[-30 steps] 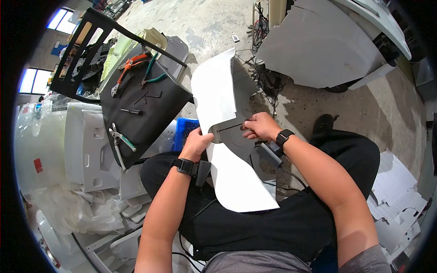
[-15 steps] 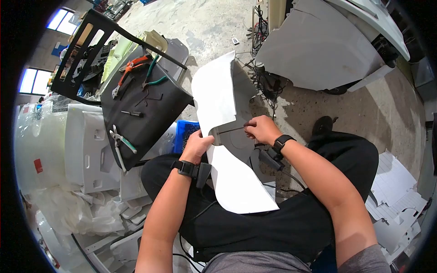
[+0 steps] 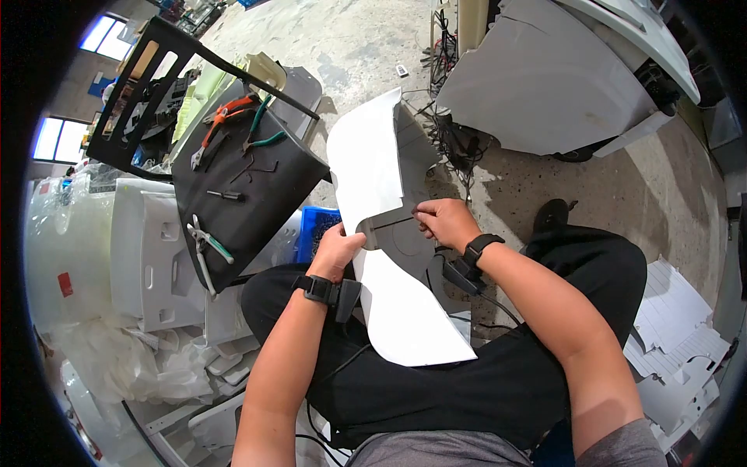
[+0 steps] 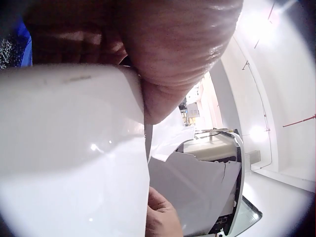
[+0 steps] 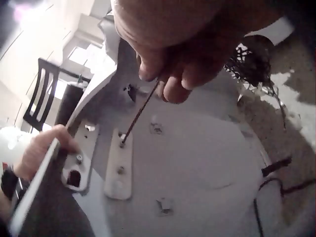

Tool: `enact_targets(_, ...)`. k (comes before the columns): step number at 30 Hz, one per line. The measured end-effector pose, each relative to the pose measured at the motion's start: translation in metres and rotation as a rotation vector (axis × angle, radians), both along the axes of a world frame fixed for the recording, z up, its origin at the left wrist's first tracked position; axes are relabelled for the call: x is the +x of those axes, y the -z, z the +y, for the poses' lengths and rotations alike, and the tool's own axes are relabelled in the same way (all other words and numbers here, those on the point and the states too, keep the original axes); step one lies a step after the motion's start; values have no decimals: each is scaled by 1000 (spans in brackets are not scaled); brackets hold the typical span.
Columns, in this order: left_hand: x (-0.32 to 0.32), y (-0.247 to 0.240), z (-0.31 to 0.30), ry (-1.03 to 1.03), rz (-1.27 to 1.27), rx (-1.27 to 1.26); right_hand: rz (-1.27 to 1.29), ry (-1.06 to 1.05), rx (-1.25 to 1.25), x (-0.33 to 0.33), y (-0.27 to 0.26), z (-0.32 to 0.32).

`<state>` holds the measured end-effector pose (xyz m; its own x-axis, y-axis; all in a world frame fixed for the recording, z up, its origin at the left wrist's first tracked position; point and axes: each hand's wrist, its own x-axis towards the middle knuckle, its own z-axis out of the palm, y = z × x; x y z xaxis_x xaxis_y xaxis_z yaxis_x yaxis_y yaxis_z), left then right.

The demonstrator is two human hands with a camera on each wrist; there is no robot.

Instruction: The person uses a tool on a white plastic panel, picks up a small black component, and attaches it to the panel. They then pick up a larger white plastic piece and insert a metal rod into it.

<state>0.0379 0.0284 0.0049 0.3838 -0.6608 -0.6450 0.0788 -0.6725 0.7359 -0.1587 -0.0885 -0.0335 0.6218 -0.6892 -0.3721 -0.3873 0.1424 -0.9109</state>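
A white curved panel (image 3: 420,311) with a grey inner side stands across the person's lap. At its narrow middle the left hand (image 3: 336,251) grips the edge, thumb on the near face; in the left wrist view that hand (image 4: 173,49) looms over the glossy panel (image 4: 74,143). The right hand (image 3: 449,221) pinches the end of a thin dark hex key (image 3: 395,222). In the right wrist view, the hex key (image 5: 140,113) slants down from the fingers to a screw (image 5: 122,143) in a pale slotted plate (image 5: 118,173). A second plate (image 5: 81,160) lies beside the left hand.
Left of the panel, a black chair (image 3: 257,202) carries orange-handled pliers (image 3: 222,124), green-handled pliers (image 3: 206,241), a short screwdriver (image 3: 226,194) and small hex keys (image 3: 261,166). Behind the left hand is a blue bin (image 3: 315,226). Cables (image 3: 459,148) and a large grey panel (image 3: 545,86) lie ahead.
The right wrist has turned slightly, and the right fingers have shifted their pinch at the hex key's end. The left hand and panel stay nearly in place.
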Motion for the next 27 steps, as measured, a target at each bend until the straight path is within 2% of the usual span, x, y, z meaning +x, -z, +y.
enact_targets(5, -4, -5, -1, -9, -11, 16, 40, -155, -224, -2, 3, -4)
enact_targets(7, -3, -3, -1, -10, -12, 17, -9, -12, 78, 1, 9, -3)
enact_targets(11, 0, 2, 1, 12, -16, -8, -133, 105, 125, 1, 22, 1)
enact_targets(13, -1, 1, 0, 1, -3, 0, 18, -102, -22, -2, 24, -4)
enact_targets(14, 0, 1, 0, 2, -2, 0, 18, -100, -23, -3, 17, -4)
enact_targets(16, 1, 3, 1, 2, -15, 2, 130, -198, -300, -6, 5, -4)
enact_targets(19, 0, 1, 0, -2, -25, 25, 189, -250, -415, -7, -5, -4)
enact_targets(20, 0, 1, 0, -2, -25, 24, 190, -249, -415, -5, -6, -4)
enact_targets(22, 0, 2, 0, -3, -13, 38, 291, -235, -213, -1, -5, -4)
enact_targets(23, 1, 2, 1, -3, -14, 36, 291, -235, -215, -1, -2, -5)
enact_targets(25, 1, 2, 0, 23, -44, 32, 201, -110, -28, 0, 6, -6)
enact_targets(27, 1, 2, 0, 20, -42, 27, 128, -46, -70, 3, 22, -2)
